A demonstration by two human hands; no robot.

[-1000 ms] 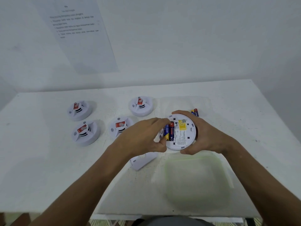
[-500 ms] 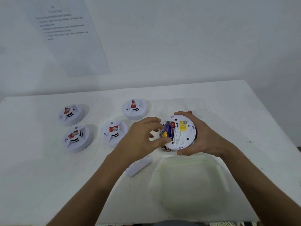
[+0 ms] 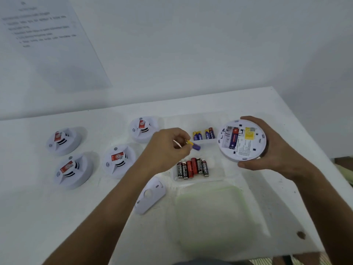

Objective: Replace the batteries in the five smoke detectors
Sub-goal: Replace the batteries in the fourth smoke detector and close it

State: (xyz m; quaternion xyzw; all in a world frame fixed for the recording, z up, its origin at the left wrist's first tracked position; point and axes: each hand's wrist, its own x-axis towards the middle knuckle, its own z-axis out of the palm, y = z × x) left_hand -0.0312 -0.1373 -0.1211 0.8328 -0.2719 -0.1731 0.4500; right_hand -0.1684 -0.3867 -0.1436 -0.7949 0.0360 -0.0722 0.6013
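Observation:
My right hand (image 3: 275, 150) grips a white smoke detector (image 3: 241, 140) turned back side up, lifted at the right. Its open compartment shows one blue-red battery and an empty slot. My left hand (image 3: 168, 148) pinches a purple-yellow battery (image 3: 193, 145) just left of the detector, above the tray. Several red and black batteries (image 3: 193, 168) lie together in a clear tray (image 3: 215, 176). Purple-yellow batteries (image 3: 203, 134) lie in its far compartment. The detached battery cover (image 3: 150, 196) lies on the table near my left forearm.
Several other smoke detectors stand face up at the left: (image 3: 64, 140), (image 3: 73, 170), (image 3: 119, 161), (image 3: 144, 129). A pale green lid (image 3: 214, 219) lies in front of the tray. A printed sheet (image 3: 47, 41) hangs on the wall. The table edge (image 3: 313, 150) runs along the right.
My left hand pulled a purple-yellow battery out of the detector and moved left with it. My right hand carried the detector to the right, uncovering the tray of batteries.

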